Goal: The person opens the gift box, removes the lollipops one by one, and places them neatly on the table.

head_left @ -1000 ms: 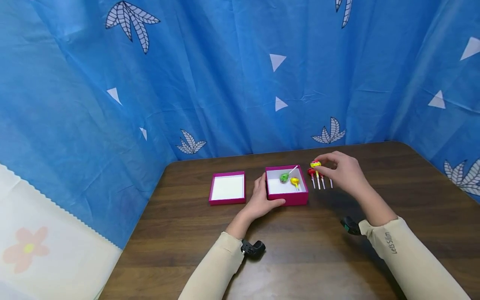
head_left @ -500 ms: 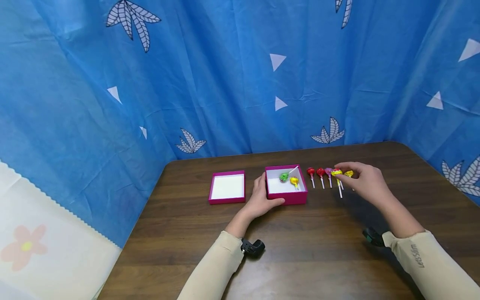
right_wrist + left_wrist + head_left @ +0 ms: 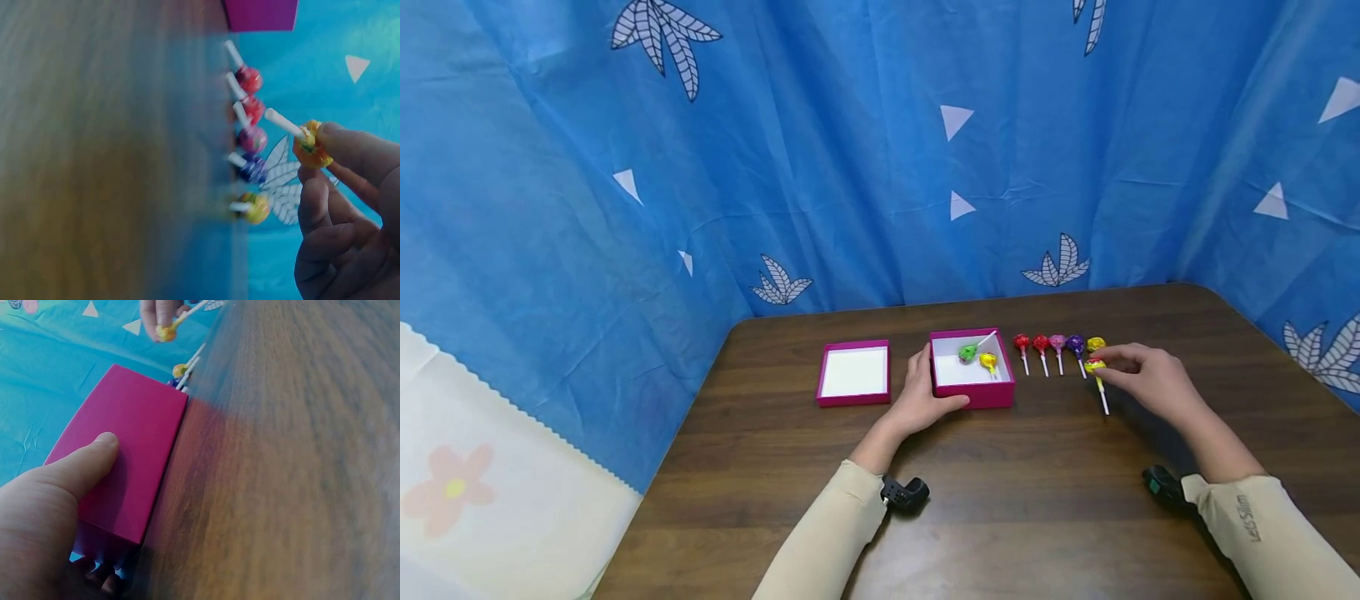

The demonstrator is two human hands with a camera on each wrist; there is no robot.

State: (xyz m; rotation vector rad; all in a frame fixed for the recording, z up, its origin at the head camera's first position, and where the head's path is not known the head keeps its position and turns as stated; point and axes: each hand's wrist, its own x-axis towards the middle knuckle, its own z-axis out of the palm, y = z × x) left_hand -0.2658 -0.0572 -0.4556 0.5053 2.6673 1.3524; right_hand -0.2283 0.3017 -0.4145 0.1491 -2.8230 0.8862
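Note:
My left hand grips the near left corner of a magenta box, thumb on its front wall and fingers along its left side. Inside the white-lined box lie a green lollipop and a yellow lollipop. Off to the right, my right hand pinches another yellow lollipop by its wrapped head, its stick pointing toward me. Just beyond it a row of lollipops lies on the table: two red, one pink, one purple and one yellow.
A shallow magenta lid with a white inside lies to the left of the box. The brown wooden table reaches back to a blue patterned curtain. A pale flowered cloth hangs at the left.
My right hand has moved right along the row with the yellow lollipop, from beside the box to the row's right end, then slightly nearer me. The left hand stays on the box.

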